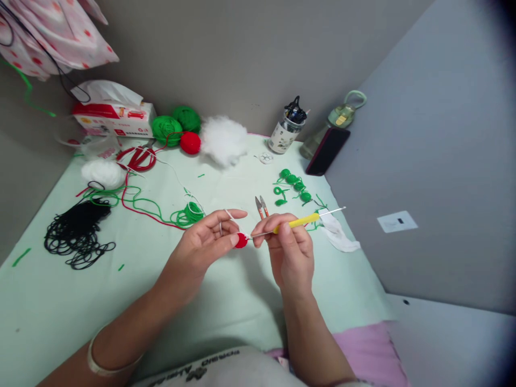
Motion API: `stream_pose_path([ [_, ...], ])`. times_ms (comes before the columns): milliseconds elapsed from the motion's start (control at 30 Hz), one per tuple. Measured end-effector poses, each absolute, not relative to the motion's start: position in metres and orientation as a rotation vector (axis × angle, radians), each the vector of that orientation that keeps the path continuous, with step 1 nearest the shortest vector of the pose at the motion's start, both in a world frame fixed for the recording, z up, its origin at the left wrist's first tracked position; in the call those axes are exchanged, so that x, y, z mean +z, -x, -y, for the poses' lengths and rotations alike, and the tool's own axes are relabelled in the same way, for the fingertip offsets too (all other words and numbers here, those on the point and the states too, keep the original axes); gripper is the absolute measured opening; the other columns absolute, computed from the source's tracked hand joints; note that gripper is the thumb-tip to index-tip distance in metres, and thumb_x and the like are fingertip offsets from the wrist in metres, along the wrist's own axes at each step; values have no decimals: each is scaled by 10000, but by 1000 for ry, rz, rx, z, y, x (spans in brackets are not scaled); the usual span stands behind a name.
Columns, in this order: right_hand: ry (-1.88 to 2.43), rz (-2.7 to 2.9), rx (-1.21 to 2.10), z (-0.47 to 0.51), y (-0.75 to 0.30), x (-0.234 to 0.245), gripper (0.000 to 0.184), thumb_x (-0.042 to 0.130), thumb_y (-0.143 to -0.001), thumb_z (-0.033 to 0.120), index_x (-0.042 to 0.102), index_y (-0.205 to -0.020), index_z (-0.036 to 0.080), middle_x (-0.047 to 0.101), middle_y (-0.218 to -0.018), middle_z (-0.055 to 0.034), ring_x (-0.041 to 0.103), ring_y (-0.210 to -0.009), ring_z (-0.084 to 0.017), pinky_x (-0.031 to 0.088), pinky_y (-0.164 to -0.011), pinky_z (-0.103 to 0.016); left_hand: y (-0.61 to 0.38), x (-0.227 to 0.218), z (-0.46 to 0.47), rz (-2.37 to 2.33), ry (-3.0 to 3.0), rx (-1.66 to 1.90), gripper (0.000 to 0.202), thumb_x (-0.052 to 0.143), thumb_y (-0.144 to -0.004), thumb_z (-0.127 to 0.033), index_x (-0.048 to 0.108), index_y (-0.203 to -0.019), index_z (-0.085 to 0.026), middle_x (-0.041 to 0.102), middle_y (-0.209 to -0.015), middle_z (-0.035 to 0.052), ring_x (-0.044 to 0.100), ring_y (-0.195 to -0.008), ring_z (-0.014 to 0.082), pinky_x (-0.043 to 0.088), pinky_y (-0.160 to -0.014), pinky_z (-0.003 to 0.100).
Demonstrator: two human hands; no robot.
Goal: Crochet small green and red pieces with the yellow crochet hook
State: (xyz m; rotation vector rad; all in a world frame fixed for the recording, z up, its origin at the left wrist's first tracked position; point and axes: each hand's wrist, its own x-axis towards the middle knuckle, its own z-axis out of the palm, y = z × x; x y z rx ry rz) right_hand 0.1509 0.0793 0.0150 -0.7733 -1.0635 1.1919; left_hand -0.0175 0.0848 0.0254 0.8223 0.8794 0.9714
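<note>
My left hand (203, 242) pinches a small red crochet piece (241, 240) between thumb and fingers, with a thin white yarn strand looped over its index finger. My right hand (288, 244) is closed around a crochet hook with a yellow handle (296, 221); the metal tip points left into the red piece, and the other metal end sticks out to the right. Both hands hover over the pale green cloth (60, 301), close together and nearly touching at the red piece.
Small snips (261, 206) lie just behind my hands. Green crochet bits (294, 184), a green yarn tangle (187, 214), black yarn (78, 231), green and red yarn balls (177, 129), white stuffing (223, 141), a tissue box (115, 119), a jar (287, 129), a phone (327, 150) and a white scrap (338, 236) surround them.
</note>
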Motion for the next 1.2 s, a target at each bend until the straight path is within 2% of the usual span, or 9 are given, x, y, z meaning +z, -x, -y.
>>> stream_pose_path([
  [433,808,1235,974,-73,-149,14,217,512,-1020,253,718,-961,218,722,-895,-51,664,-769,-167,544,-667,-321,20,23,-86,-877,-905,954,246,720,-892,-277,736,-1133,-324,627,-861,-35,572,-860,110,443,-830,214],
  [600,874,1463,681,-70,-149,19,220,493,-1013,184,709,-1012,224,722,-901,-55,672,-842,-192,556,-707,-352,17,25,-87,-898,-908,984,296,793,-824,-256,746,-1112,-308,620,-844,-39,583,-852,105,457,-813,203],
  [700,872,1631,468,-67,-149,16,242,503,-998,148,705,-1098,236,728,-933,-63,689,-881,-203,570,-746,-367,16,27,-85,-913,-885,1027,369,802,-808,-229,727,-1164,-294,626,-826,-40,584,-826,104,462,-801,207],
  [867,942,1829,11,-60,-148,2,430,646,-894,64,705,-1244,305,709,-989,-56,694,-902,-210,585,-736,-339,15,27,-84,-761,-688,918,493,822,-781,-277,695,-1256,-261,645,-815,-25,580,-769,106,469,-750,216],
  [933,925,1825,71,-59,-149,3,427,635,-900,64,706,-1245,306,714,-998,-56,695,-894,-207,584,-730,-339,16,27,-86,-725,-586,849,479,818,-782,-293,707,-1244,-233,653,-803,-11,577,-762,109,474,-755,222],
  [1000,932,1726,293,-62,-151,8,342,590,-935,87,726,-1181,283,718,-969,-59,686,-859,-199,577,-715,-353,18,26,-88,-733,-529,845,432,807,-797,-282,724,-1217,-224,663,-795,-3,577,-762,107,476,-766,223],
  [1133,895,1391,692,-71,-151,18,188,569,-979,212,752,-981,253,669,-775,-30,631,-698,-177,523,-598,-338,22,25,-89,-786,-596,921,333,792,-811,-242,760,-1142,-236,665,-810,-8,586,-776,101,458,-771,204],
  [1200,873,1353,780,-74,-148,18,165,592,-974,240,756,-965,254,686,-820,-35,637,-717,-176,522,-602,-335,22,24,-88,-802,-661,946,325,801,-799,-243,767,-1123,-249,664,-839,-10,592,-808,107,456,-795,209],
])
